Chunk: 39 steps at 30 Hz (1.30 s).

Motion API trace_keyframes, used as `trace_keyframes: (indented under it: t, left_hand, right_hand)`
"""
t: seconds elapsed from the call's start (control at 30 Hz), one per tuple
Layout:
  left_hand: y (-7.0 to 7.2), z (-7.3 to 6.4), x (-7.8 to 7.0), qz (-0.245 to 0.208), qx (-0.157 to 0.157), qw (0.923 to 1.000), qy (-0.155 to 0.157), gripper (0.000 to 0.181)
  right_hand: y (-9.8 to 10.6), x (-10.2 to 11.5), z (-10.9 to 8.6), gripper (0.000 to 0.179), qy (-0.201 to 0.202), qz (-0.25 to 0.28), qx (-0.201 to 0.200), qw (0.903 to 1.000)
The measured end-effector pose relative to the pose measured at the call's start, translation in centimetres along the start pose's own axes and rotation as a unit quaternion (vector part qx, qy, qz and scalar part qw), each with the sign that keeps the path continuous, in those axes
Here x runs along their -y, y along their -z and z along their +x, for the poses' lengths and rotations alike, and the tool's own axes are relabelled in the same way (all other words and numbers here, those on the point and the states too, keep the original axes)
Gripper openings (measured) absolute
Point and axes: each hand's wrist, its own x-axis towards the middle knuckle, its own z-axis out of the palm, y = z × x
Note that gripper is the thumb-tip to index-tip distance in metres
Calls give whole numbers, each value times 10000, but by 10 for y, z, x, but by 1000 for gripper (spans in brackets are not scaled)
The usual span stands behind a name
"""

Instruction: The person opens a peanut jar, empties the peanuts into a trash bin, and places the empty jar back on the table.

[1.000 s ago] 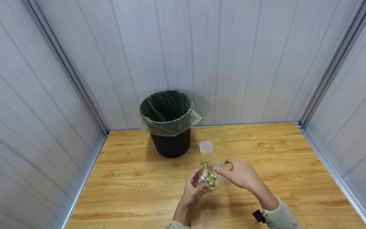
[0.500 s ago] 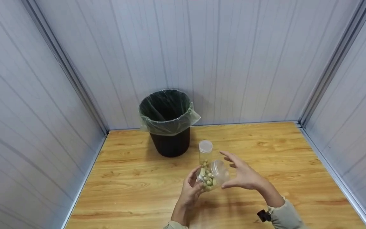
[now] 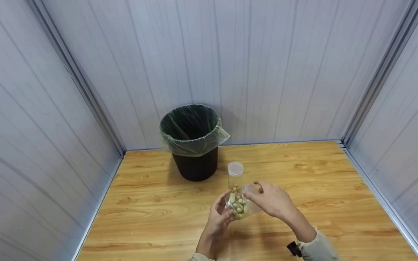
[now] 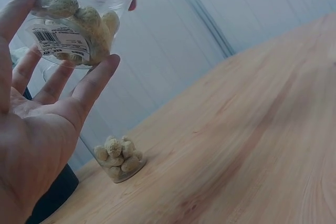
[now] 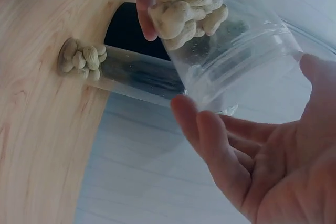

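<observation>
Above the wooden counter (image 3: 151, 221), the left hand (image 3: 219, 218) grips a clear jar (image 5: 247, 38) near its labelled base, with peanuts (image 3: 238, 206) inside. The jar tilts toward the right hand (image 3: 271, 200), whose thumb and fingers pinch its ribbed end from opposite sides. Just beyond, a second jar (image 3: 235, 179) stands upright, capped, peanuts at its bottom. Behind that sits a black bin (image 3: 196, 169) with a translucent liner (image 3: 194, 148), before the pale wall (image 3: 209, 54).
</observation>
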Motion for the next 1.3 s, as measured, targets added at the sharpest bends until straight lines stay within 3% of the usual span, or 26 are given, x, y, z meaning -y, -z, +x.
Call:
trace_keyframes:
  t: [0.13,0.27,0.37,0.5,0.83,0.93,1.13,1.3]
  left_hand:
    - [-1,-1,-1,-118,-111,9999,-22,74]
    - [0,-2,-2,-101,-185,9998,-64,73]
    - [1,-3,-1,-24,-205,9998,-50,75]
    - [2,-4,1,-70,-182,9998,-43,74]
    - [10,-6,1,96,4,9998,-185,75]
    - [12,-8,2,167,-34,9997,-162,75]
    - [13,-10,6,80,-60,9998,-194,72]
    - [13,-9,6,133,-74,9996,-258,68]
  right_hand:
    - [1,-7,0,64,896,676,394,9929]
    - [1,-19,1,70,1960,1560,844,9644]
    - [0,-25,1,77,2288,1867,953,9506]
    - [-3,-29,1,80,2381,2065,863,9451]
    - [-4,-35,-4,64,2071,2364,334,9488]
    - [-4,-43,-5,60,1883,2278,33,9553]
    - [-9,-66,-1,63,1505,1499,-534,9757]
    - [-13,-94,8,65,1309,792,-921,9839]
